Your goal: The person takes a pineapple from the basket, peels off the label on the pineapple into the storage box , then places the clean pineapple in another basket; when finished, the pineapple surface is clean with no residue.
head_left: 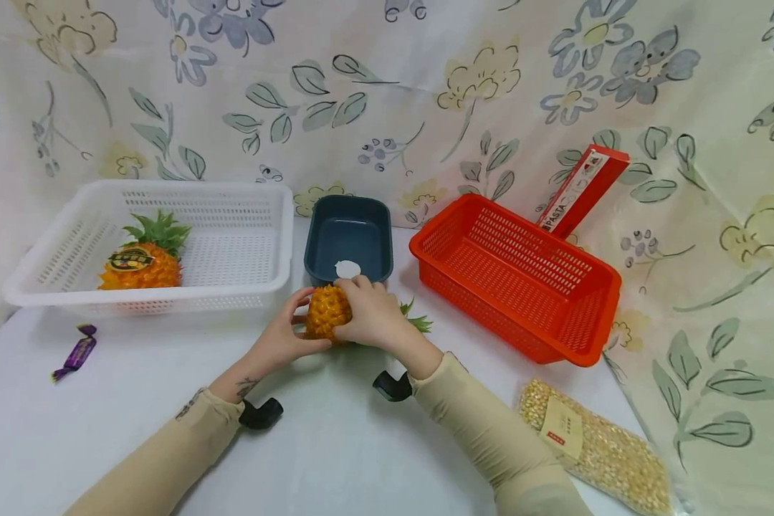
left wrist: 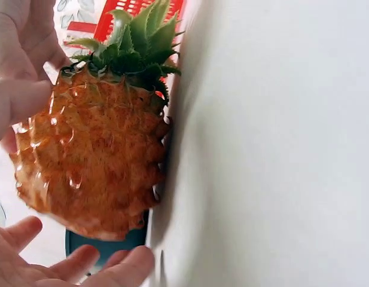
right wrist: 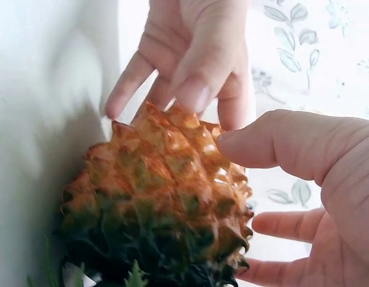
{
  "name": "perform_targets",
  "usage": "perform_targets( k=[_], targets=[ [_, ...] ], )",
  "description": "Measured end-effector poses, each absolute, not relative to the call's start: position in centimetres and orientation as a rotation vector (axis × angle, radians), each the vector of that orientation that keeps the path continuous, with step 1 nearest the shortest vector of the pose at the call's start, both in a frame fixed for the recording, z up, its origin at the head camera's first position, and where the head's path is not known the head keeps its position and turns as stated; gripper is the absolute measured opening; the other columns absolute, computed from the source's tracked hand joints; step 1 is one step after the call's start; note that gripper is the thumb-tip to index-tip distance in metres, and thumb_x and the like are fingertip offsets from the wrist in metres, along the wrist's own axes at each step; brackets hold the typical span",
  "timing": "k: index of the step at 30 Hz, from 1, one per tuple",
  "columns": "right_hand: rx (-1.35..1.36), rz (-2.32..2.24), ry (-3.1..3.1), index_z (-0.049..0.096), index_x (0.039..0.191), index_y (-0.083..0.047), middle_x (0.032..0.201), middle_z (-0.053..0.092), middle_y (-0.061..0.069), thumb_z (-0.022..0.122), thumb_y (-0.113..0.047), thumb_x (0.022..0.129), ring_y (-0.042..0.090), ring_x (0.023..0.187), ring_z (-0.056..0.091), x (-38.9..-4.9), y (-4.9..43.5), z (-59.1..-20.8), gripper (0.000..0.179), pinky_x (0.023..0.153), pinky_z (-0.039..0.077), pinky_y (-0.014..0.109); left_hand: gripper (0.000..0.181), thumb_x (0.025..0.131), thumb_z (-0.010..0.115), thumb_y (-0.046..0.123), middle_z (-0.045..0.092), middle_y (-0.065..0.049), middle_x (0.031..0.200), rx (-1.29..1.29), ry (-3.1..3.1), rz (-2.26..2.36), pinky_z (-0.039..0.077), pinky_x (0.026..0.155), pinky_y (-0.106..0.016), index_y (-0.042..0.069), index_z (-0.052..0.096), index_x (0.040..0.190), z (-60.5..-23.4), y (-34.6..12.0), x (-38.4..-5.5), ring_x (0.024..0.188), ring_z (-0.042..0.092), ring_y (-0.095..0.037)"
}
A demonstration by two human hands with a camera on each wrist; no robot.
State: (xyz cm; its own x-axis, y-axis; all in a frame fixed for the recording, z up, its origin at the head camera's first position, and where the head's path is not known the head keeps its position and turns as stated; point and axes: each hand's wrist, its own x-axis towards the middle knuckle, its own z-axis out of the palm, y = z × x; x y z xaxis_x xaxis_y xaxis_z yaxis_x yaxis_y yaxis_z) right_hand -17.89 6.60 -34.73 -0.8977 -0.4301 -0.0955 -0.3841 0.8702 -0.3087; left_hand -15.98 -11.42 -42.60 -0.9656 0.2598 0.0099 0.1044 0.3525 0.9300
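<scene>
A small orange pineapple (head_left: 327, 314) with a green crown lies on its side on the white table. My right hand (head_left: 370, 315) grips it from above, thumb on the near side and fingers over the far side, as the right wrist view shows. Beside the base end is my left hand (head_left: 290, 335), fingers spread and gently bent around it. In the left wrist view, a gap shows between the left fingers (left wrist: 82, 260) and the pineapple's base; contact elsewhere is hard to tell. The crown (left wrist: 136, 48) points toward the red basket and is partly hidden by my right hand in the head view.
Behind the pineapple stands a dark blue tub (head_left: 350, 229) with a white round patch at its front. A white basket (head_left: 232, 301) holds another pineapple (head_left: 143, 265). Around them are a red basket (head_left: 490, 308), a red pasta box (head_left: 583, 190), a purple-wrapped candy (head_left: 75, 352) and a corn-kernel bag (head_left: 613, 451).
</scene>
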Motion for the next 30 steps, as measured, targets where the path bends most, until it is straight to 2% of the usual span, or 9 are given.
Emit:
perform_targets(
  k=[5, 8, 12, 14, 16, 19, 23, 26, 30],
  targets=[
    [-0.625, -0.422, 2.892, 0.043, 0.135, -0.02, 0.129, 0.046, 0.007, 0.072, -0.042, 0.073, 0.027, 0.107, 0.044, -17.5, 6.1, -35.1, 0.072, 0.084, 0.04, 0.048, 0.084, 0.078, 0.075, 0.024, 0.032, -0.021, 0.141, 0.26, 2.487, 1.738, 0.042, 0.096, -0.051, 0.01, 0.024, 0.144, -42.7, -13.5, -14.4, 0.122, 0.043, -0.042],
    [-0.622, -0.414, 2.914, 0.043, 0.134, -0.02, 0.13, 0.045, 0.007, 0.071, -0.044, 0.074, 0.028, 0.107, 0.043, -17.3, 5.9, -35.2, 0.071, 0.083, 0.04, 0.048, 0.076, 0.081, 0.072, 0.021, 0.039, -0.022, 0.136, 0.211, 2.52, 1.788, 0.048, 0.09, -0.044, 0.006, 0.028, 0.141, -42.8, -15.2, -13.4, 0.117, 0.048, -0.039],
    [-0.589, -0.413, 2.935, 0.043, 0.134, -0.02, 0.13, 0.045, 0.007, 0.071, -0.047, 0.073, 0.028, 0.108, 0.043, -17.1, 5.6, -35.3, 0.073, 0.083, 0.039, 0.048, 0.066, 0.085, 0.067, 0.017, 0.049, -0.017, 0.123, 0.122, 2.552, 1.88, 0.054, 0.074, -0.026, 0.001, 0.031, 0.138, -42.6, -17.6, -12.3, 0.101, 0.059, -0.018],
    [-0.572, -0.412, 2.937, 0.043, 0.134, -0.02, 0.13, 0.045, 0.006, 0.071, -0.049, 0.072, 0.028, 0.108, 0.043, -17.0, 5.5, -35.4, 0.074, 0.083, 0.039, 0.049, 0.063, 0.087, 0.065, 0.014, 0.054, -0.009, 0.114, 0.067, 2.511, 1.989, 0.054, 0.068, -0.021, -0.002, 0.031, 0.137, -42.4, -18.8, -11.9, 0.09, 0.061, -0.006],
    [-0.557, -0.408, 2.935, 0.042, 0.135, -0.02, 0.129, 0.045, 0.007, 0.071, -0.05, 0.072, 0.029, 0.108, 0.043, -17.0, 5.4, -35.4, 0.075, 0.084, 0.038, 0.049, 0.06, 0.087, 0.064, 0.01, 0.058, 0.0, 0.104, 0.015, 2.434, 2.132, 0.054, 0.063, -0.02, -0.003, 0.03, 0.135, -42.3, -20.0, -11.8, 0.079, 0.062, -0.001],
    [-0.536, -0.407, 2.928, 0.041, 0.135, -0.02, 0.129, 0.045, 0.007, 0.072, -0.05, 0.072, 0.029, 0.106, 0.043, -17.0, 5.4, -35.4, 0.076, 0.085, 0.038, 0.051, 0.054, 0.087, 0.064, 0.008, 0.062, 0.011, 0.091, -0.093, 2.269, 2.359, 0.054, 0.058, -0.021, 0.006, 0.031, 0.129, -42.0, -21.5, -12.0, 0.07, 0.064, -0.003],
    [-0.513, -0.395, 2.922, 0.04, 0.134, -0.021, 0.128, 0.044, 0.007, 0.073, -0.052, 0.07, 0.029, 0.105, 0.043, -17.1, 5.1, -35.5, 0.079, 0.086, 0.038, 0.052, 0.045, 0.087, 0.063, 0.008, 0.066, 0.01, 0.084, -0.214, 2.08, 2.594, 0.054, 0.055, -0.023, 0.018, 0.028, 0.114, -41.3, -22.7, -12.5, 0.066, 0.065, -0.006],
    [-0.512, -0.363, 2.928, 0.039, 0.134, -0.023, 0.127, 0.044, 0.007, 0.073, -0.054, 0.068, 0.03, 0.105, 0.043, -17.2, 4.9, -35.8, 0.08, 0.085, 0.038, 0.053, 0.045, 0.086, 0.064, 0.007, 0.068, 0.007, 0.081, -0.277, 1.991, 2.712, 0.054, 0.052, -0.025, 0.018, 0.028, 0.111, -40.9, -23.3, -12.9, 0.064, 0.066, -0.008],
    [-0.534, -0.32, 2.941, 0.038, 0.134, -0.023, 0.128, 0.042, 0.009, 0.075, -0.054, 0.066, 0.033, 0.106, 0.042, -17.3, 4.5, -36.2, 0.083, 0.085, 0.038, 0.056, 0.048, 0.083, 0.068, 0.01, 0.07, 0.005, 0.079, -0.413, 1.974, 2.776, 0.053, 0.048, -0.027, 0.017, 0.033, 0.113, -40.7, -23.5, -13.2, 0.059, 0.067, -0.011]
  ],
)
